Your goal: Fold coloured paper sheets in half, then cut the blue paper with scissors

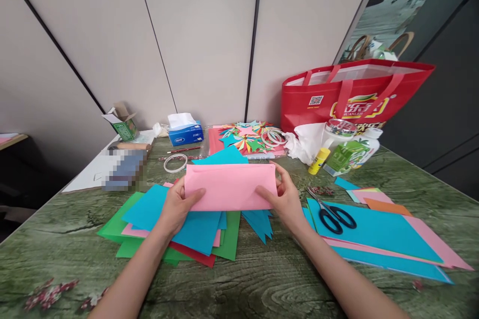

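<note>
A folded sheet of pink paper (230, 187) is held up in front of me, its long side level. My left hand (180, 203) pinches its left end, thumb on the near face and fingers behind. At the right end my right hand (281, 193) grips it the same way. Below and behind the pink sheet lies a loose pile of blue paper (149, 209), with green paper (228, 239), pink and red sheets fanned out under it. Blue pointed paper pieces (262, 225) poke out beneath the sheet near my right hand.
Black-handled scissors (331, 214) rest on blue and pink sheets at right. Behind stand a yellow glue stick (319, 160), a green carton (340, 158) and a red bag (318, 104). A tape roll (175, 163), a blue tissue box (186, 134) and paper stars (247, 135) lie at the back.
</note>
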{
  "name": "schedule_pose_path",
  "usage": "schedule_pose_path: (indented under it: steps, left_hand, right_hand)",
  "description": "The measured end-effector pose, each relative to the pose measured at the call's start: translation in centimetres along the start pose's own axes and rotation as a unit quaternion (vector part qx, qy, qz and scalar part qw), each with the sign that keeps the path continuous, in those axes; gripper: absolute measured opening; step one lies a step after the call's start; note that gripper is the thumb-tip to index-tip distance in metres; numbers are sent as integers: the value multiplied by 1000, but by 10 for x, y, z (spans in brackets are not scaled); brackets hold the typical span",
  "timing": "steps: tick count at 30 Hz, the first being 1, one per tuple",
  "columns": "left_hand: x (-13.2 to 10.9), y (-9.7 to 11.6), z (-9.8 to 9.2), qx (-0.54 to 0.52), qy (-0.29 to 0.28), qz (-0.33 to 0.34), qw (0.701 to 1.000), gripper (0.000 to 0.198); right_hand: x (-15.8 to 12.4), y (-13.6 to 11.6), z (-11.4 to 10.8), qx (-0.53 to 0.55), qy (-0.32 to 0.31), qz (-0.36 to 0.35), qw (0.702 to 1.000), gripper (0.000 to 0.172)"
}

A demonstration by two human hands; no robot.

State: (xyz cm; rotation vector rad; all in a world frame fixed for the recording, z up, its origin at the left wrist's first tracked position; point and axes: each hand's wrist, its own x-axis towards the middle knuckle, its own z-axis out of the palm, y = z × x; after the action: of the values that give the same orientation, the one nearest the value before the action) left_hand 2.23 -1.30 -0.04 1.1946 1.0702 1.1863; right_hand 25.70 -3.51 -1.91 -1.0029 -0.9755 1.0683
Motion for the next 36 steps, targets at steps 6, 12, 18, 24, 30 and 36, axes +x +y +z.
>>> schedule_pose_path:
  steps: [6, 12, 18, 24, 30, 36]
  left_hand:
    - [-4, 7, 5, 9, -21, -6, 1000, 58]
    - [-3, 9, 5, -13, 28, 13, 999, 34]
    - [-4, 10, 6, -34, 77, 8, 996, 31]
    - [-4, 9, 6, -33, 92, -6, 995, 31]
    - [-3, 10, 5, -45, 87, -15, 995, 35]
    - [-3, 9, 5, -56, 92, -22, 994, 34]
  right_hand:
    - [2, 3, -4, -29, 22, 24, 999, 50]
    - [2, 7, -5, -60, 8, 13, 998, 37]
    - [1, 13, -7, -67, 0, 36, 997, 36]
    - [1, 16, -7, -57, -3, 55, 997, 33]
    - [2, 15, -6, -27, -3, 60, 998, 33]
    - [2, 15, -6, -18, 16, 70, 997, 36]
